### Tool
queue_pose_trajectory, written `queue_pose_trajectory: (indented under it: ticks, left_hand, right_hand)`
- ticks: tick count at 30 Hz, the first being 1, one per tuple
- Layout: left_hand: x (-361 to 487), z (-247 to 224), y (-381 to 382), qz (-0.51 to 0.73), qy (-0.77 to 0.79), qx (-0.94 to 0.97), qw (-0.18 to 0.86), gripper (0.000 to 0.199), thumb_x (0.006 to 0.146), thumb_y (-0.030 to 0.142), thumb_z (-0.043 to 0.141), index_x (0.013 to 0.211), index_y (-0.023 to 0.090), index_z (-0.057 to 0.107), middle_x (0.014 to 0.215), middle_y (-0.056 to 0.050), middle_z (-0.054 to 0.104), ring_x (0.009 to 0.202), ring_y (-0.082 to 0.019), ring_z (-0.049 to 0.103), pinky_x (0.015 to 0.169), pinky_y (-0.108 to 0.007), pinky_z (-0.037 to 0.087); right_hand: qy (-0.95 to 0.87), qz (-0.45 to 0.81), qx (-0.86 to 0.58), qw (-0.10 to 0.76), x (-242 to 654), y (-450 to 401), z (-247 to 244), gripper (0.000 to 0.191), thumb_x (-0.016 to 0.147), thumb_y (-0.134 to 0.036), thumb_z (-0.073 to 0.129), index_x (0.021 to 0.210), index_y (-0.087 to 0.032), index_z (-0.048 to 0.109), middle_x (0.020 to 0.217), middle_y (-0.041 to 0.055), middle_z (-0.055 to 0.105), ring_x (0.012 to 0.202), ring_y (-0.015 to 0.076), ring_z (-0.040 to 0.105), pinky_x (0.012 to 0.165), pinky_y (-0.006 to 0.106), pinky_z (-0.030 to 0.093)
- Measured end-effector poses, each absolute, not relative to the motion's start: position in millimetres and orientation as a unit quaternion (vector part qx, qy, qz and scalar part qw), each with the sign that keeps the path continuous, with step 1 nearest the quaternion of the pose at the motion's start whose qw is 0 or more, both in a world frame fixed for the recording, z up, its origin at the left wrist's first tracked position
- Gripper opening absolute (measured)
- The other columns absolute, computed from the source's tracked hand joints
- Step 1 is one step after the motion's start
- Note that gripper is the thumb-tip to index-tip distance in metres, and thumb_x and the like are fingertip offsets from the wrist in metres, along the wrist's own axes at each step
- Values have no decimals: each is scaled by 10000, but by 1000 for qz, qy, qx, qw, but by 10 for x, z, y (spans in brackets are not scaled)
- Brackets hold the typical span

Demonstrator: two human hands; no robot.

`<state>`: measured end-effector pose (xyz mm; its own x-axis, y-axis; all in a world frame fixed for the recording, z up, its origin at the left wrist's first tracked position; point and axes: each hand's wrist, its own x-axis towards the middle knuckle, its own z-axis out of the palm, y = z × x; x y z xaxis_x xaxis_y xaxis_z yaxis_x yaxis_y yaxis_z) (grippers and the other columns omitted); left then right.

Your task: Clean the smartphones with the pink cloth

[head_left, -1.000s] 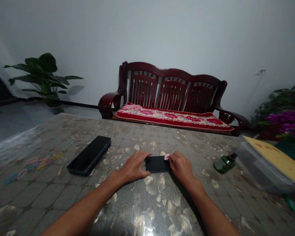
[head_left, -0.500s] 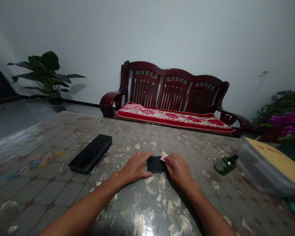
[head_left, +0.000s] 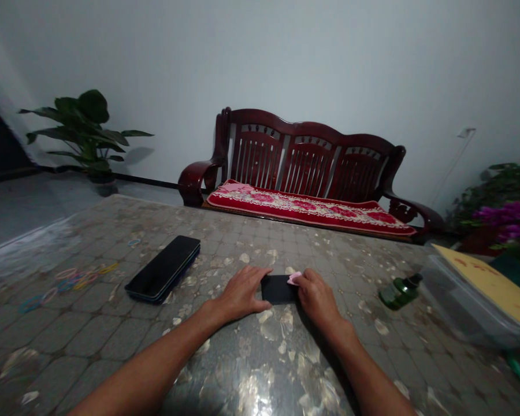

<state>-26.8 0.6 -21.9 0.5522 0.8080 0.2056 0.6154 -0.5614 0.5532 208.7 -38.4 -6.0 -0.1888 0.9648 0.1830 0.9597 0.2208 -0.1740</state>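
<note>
A small dark flat rectangle (head_left: 278,290) lies on the patterned tabletop (head_left: 225,370) between my hands. My left hand (head_left: 244,292) is at its left end, thumb and fingers spread apart at its near and far corners. A small pink cloth (head_left: 294,278) is pinched in my right hand (head_left: 316,294), over the right end of the dark rectangle. The fingers of my right hand hide that end. To the left, a large black phone-like slab (head_left: 164,268) lies on top of another dark blue-edged item.
Coloured rubber bands (head_left: 75,278) are scattered at the left. A green bottle (head_left: 399,292) stands at the right, beside a clear plastic box (head_left: 455,300) with a yellow sheet (head_left: 489,283) on it. Beyond the table is a wooden bench (head_left: 307,159).
My right hand has shifted slightly to the right with the pink cloth, so more of the dark rectangle shows. My left hand stays at its left end. The view has shifted a little.
</note>
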Motion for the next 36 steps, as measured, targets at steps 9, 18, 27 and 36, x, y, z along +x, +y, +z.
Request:
queue_pose_trajectory:
  ticks: [9,18,27,36]
  left_hand:
    - [-250,-246,44,223,420,853,213,818,657,318,798,1415,195,517,1343,-139,625,1202,-347,574,1041,-447,442]
    - [-251,-195,27,203,429,854,214,833,669,323,809,1428,184,494,1368,-136,611,1232,-335,561,1069,-450,434]
    - [-254,-181,40,192,428,856,220,899,650,328,835,1454,178,460,1379,-139,599,1241,-331,551,1072,-439,441]
    - [-253,-160,23,185,440,851,219,919,646,327,845,1462,172,452,1374,-141,597,1222,-326,557,1056,-426,450]
  right_hand:
    - [-754,28,-641,142,2028,-340,-71,399,902,-51,447,1128,-185,747,1054,125,671,990,223,625,869,273,450]
    - [-739,33,-663,117,2020,-313,-10,372,922,-53,458,1136,-166,741,1074,125,657,1022,218,617,885,253,433]
    - [-786,30,-605,119,1788,-372,-48,339,963,-82,447,1116,-169,736,1070,111,655,1046,218,595,902,266,427]
    - [-737,4,-670,94,1939,-310,-14,356,941,-56,457,1115,-171,747,1060,123,659,1032,242,608,859,279,430]
